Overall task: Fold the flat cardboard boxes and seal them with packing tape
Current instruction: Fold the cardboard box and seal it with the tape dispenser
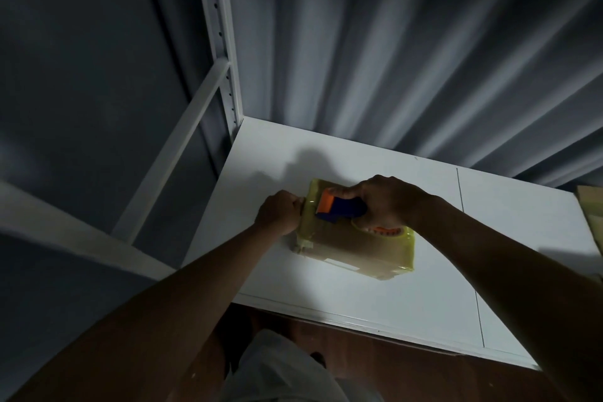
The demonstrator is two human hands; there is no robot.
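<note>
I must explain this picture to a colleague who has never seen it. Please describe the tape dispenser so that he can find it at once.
Look at the white table under the grey curtain. Near its left end lies a small box wrapped in yellowish tape, held at its left edge by the left hand. The tape dispenser is on top of it, gripped by the right hand: the only blue and orange thing here.

Your arms are bare all the way up, no sleeves in view, and there's no watch, ring or glove on your left hand [280,212] or your right hand [386,202]. Lower down you're wearing something pale, whitish-grey cloth [280,369] with soft folds, looks like shorts or trousers over your leg. Lighting's dim so can't tell the exact fabric or shade.
</note>
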